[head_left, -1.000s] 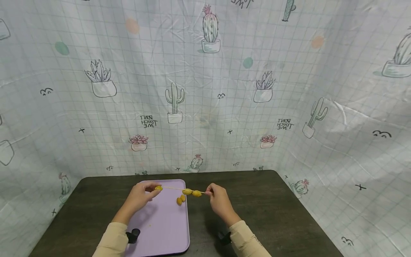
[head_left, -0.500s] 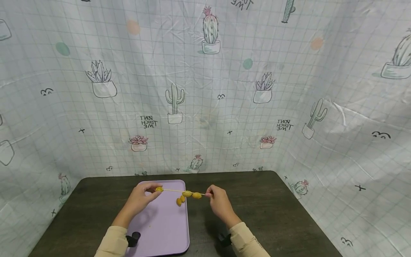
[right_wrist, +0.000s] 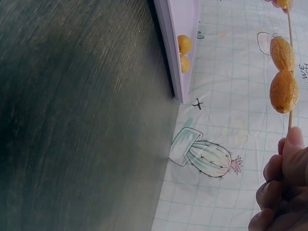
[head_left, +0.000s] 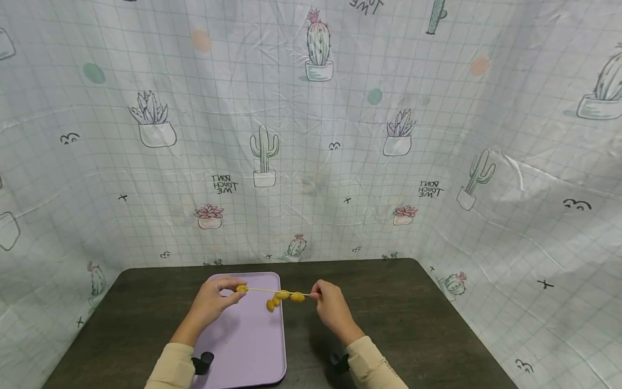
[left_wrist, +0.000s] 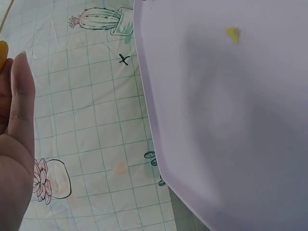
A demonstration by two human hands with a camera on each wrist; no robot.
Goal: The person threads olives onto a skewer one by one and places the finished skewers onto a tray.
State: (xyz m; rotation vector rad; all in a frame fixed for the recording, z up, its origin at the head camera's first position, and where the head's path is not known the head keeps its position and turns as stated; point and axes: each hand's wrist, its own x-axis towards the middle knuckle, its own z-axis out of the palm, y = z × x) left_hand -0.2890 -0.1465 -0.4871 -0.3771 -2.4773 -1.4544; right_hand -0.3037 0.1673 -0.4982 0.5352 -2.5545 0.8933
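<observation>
Stick (head_left: 260,290): above right edge of tray (head_left: 284,346), near far corner | left hand (head_left: 212,299) pinches end piece (head_left: 242,288); right hand (head_left: 334,308), fingers curled, grips opposite end | I judge stick light, stiff; middle pieces (right_wrist: 284,92) slippery; hold bare wood.

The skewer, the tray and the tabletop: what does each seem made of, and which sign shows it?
Skewer: probably bamboo or wood, matt; thin, straight, pale tan.
Tray: perhaps plastic or coated metal, satin; smooth, even lilac, raised rim.
Tabletop: wood or wood-look laminate, low sheen; dark with grain-like streaks.
</observation>
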